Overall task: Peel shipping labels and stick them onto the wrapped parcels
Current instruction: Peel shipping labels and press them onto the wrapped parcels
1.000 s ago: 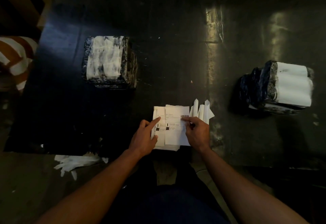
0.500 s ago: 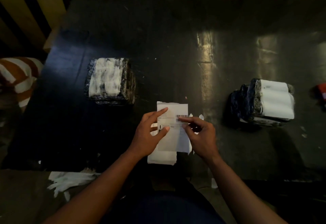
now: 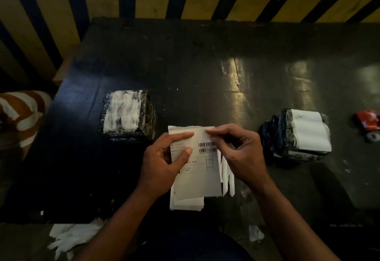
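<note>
Labels first: I see one label sheet [image 3: 197, 170] held up over the near edge of the dark desk [image 3: 205, 65], above a small pile of sheets [image 3: 186, 204]. My left hand [image 3: 164, 162] grips its left side, thumb on the front. My right hand [image 3: 240, 153] pinches the top right corner with thumb and finger. One wrapped parcel [image 3: 127, 116] sits to the left with a white patch on top. Another parcel [image 3: 298, 135] sits to the right. White paper strips [image 3: 227, 176] lie just beside the pile. Scraps [image 3: 70, 238] lie on the floor.
</note>
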Demonstrator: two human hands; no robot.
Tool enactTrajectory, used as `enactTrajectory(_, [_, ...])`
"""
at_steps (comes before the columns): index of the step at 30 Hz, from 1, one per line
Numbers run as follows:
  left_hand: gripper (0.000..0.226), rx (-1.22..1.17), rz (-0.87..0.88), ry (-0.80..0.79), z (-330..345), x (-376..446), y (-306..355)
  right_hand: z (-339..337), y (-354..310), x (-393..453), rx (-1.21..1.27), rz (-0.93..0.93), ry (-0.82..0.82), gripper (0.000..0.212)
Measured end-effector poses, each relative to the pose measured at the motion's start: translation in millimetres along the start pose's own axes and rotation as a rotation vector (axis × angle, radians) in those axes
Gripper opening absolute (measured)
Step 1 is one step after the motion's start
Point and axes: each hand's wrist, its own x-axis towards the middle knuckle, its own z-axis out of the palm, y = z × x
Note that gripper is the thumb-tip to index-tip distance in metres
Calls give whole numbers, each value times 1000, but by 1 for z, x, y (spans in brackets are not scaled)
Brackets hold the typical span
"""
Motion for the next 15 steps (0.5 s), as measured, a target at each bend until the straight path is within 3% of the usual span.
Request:
enactTrajectory(6, [33,115,100,32,-1,8,24,-8,-15,6,-54,-81,29,17])
enactTrajectory(15, [36,132,112,35,-4,9,32,-10,-22,14,-101,-112,30,18])
